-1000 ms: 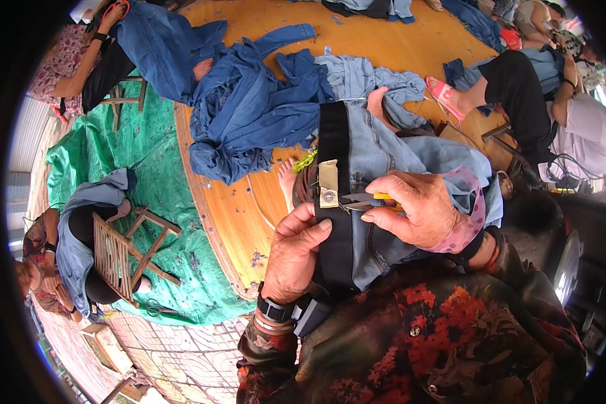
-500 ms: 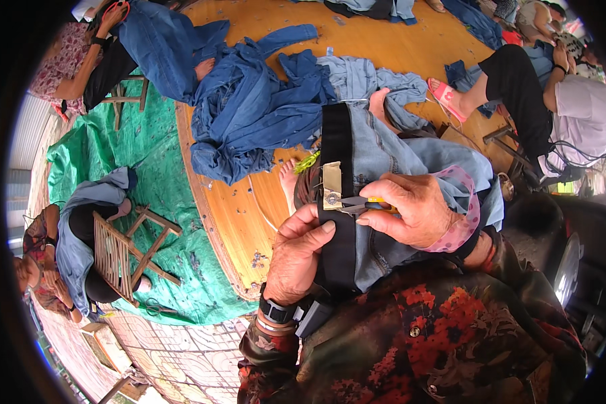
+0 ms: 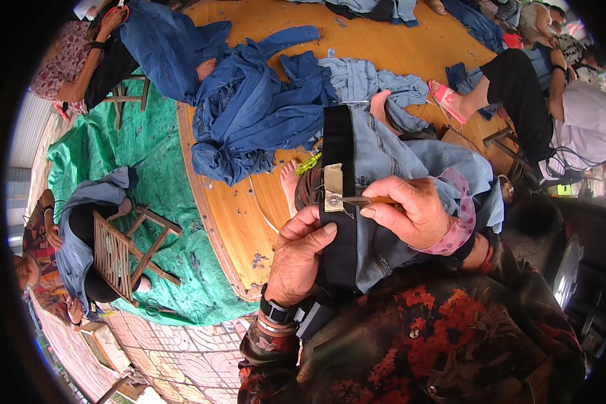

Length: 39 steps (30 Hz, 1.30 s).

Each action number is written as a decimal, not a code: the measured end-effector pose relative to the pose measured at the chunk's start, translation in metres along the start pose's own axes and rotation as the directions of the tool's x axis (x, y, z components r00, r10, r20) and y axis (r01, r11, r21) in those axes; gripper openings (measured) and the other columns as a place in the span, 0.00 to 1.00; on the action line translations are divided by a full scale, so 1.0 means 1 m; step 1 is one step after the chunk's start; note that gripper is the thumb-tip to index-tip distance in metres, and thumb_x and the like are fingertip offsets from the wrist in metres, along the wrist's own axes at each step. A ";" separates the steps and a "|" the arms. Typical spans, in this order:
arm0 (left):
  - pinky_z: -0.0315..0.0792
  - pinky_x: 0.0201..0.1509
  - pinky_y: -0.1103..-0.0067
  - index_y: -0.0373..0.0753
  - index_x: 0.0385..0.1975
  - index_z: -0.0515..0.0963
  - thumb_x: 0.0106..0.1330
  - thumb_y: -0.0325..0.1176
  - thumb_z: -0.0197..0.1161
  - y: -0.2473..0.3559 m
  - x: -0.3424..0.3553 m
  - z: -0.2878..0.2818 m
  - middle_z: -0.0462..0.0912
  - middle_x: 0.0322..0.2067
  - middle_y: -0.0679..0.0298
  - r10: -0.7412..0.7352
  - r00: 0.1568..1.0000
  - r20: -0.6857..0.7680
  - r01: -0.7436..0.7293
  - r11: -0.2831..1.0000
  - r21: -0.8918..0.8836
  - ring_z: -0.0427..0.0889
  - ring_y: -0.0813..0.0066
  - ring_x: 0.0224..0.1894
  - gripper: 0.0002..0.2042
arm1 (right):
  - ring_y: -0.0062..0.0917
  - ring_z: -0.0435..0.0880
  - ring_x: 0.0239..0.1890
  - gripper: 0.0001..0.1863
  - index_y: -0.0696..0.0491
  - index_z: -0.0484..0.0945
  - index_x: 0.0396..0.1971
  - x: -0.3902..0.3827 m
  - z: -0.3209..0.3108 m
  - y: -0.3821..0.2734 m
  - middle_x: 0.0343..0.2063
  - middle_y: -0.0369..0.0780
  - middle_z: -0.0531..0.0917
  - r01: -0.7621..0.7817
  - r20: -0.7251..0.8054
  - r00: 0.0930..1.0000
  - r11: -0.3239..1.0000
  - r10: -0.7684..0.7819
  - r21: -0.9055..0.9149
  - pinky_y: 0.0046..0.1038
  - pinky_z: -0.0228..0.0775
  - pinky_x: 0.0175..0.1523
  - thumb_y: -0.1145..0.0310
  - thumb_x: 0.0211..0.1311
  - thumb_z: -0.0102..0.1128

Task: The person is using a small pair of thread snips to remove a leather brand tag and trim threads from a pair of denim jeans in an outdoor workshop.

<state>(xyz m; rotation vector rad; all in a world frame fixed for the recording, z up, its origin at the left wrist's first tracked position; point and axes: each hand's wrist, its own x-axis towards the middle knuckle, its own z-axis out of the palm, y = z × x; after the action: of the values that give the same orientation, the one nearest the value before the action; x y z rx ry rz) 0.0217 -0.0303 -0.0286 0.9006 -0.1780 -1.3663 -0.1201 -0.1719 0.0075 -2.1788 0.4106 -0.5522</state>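
Observation:
A pair of light blue jeans (image 3: 387, 158) lies across my lap, with its black waistband (image 3: 338, 145) running toward me. My left hand (image 3: 295, 259) pinches the left edge of that band between thumb and fingers. On the band, just beyond the left thumb, sits a pale label (image 3: 333, 178) with loose threads at its lower end. My right hand (image 3: 411, 212) grips small yellow-handled thread snips (image 3: 377, 200), seen nearly edge-on. Their thin tip points left and reaches the label's lower part. Whether the blades are touching a thread is too small to tell.
Dark blue denim garments (image 3: 249, 108) lie heaped on a wooden board (image 3: 239, 222) ahead of me. A green tarp (image 3: 161, 141) spreads to the left, under a wooden folding stool (image 3: 118, 259). Seated co-workers with denim are at both sides, one wearing a pink sandal (image 3: 446, 101).
My right hand has turned, so the snips now show edge-on instead of broadside. My left hand keeps its hold on the waistband. At the left, a co-worker's hands have moved apart.

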 end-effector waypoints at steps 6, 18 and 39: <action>0.68 0.47 0.85 0.34 0.42 0.74 0.59 0.20 0.56 0.001 0.001 0.001 0.78 0.36 0.68 0.011 1.000 0.025 -0.010 1.000 -0.007 0.75 0.83 0.38 0.11 | 0.20 0.79 0.21 0.16 0.55 0.73 0.34 -0.001 0.000 -0.012 0.21 0.36 0.79 -0.107 0.074 0.992 0.994 0.106 0.002 0.21 0.68 0.26 0.70 0.45 0.69; 0.68 0.46 0.85 0.35 0.41 0.74 0.59 0.20 0.56 -0.001 0.000 -0.002 0.78 0.35 0.69 0.007 1.000 0.010 -0.007 1.000 -0.003 0.74 0.84 0.37 0.10 | 0.32 0.77 0.20 0.07 0.55 0.71 0.29 -0.001 0.015 -0.006 0.18 0.39 0.75 -0.006 0.054 0.998 0.994 0.012 -0.112 0.29 0.65 0.24 0.75 0.51 0.58; 0.68 0.45 0.86 0.36 0.39 0.74 0.59 0.20 0.56 -0.001 -0.002 -0.001 0.77 0.34 0.70 0.024 1.000 0.000 -0.024 1.000 0.014 0.73 0.85 0.36 0.09 | 0.14 0.72 0.24 0.14 0.57 0.72 0.44 0.005 0.004 -0.027 0.21 0.37 0.74 -0.138 -0.067 0.984 0.948 0.164 0.288 0.19 0.64 0.30 0.73 0.57 0.57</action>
<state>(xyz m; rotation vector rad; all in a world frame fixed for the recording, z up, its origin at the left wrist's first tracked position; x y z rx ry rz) 0.0208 -0.0282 -0.0293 0.9075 -0.1973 -1.3444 -0.1108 -0.1551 0.0276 -1.8369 0.5103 -0.5876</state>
